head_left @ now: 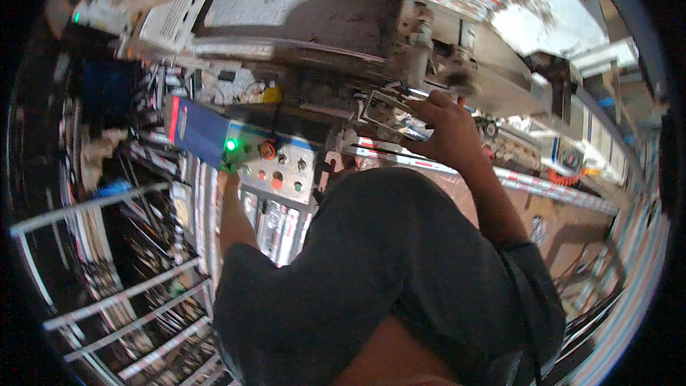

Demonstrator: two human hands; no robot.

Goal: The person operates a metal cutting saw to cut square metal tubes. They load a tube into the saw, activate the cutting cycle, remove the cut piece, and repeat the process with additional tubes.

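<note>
My left hand [229,180] reaches to the left edge of a control panel [289,166] with several coloured knobs and buttons. It is at a green button beside a glowing green lamp [231,144]; its fingers are too small and blurred to make out. Thumb and fingers of my right hand [451,132] close round the right end of a light, angular metal frame-shaped piece [366,109]. This piece lies at the machine's working area, below an upright cylinder [419,53]. The fingers cover its right end.
A long machine bed [314,21] runs across the far side. Striped profile bars [529,182] extend to the right under my right forearm. At the lower left stands a metal rack [136,289] near many stacked profiles. A blue box side [196,129] adjoins the panel.
</note>
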